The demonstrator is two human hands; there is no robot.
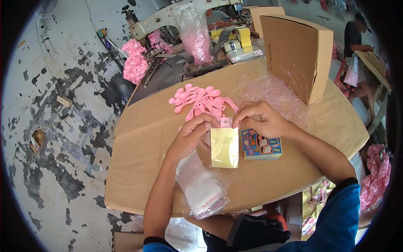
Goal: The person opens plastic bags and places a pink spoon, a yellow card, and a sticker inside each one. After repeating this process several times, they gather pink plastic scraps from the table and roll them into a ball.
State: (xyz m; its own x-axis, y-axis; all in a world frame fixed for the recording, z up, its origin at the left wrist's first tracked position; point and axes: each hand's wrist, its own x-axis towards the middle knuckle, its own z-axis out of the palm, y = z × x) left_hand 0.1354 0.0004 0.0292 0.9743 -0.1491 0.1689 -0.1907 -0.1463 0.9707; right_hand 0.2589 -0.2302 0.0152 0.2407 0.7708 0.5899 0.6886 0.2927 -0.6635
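Observation:
A small clear plastic bag (213, 135) with a yellow card (224, 149) inside hangs upright between my hands. My left hand (187, 138) pinches its upper left corner, and my right hand (264, 119) pinches the upper right. Something pink shows at the bag's mouth, partly hidden by my fingers. Beyond my hands lies a loose pile of pink plastic spoons (201, 98). Under my right wrist sits a stack of colourful printed cards (262, 147). A stack of flat clear bags (199, 182) lies below my left hand, near the table's front edge.
Brown paper covers the table (138, 168). A cardboard box (294, 54) stands at the far right beside crumpled clear plastic (277, 92). Behind is a machine (161, 19) with a bag of pink pieces (195, 42) and yellow stacks (243, 35). Another person (357, 38) works at the right.

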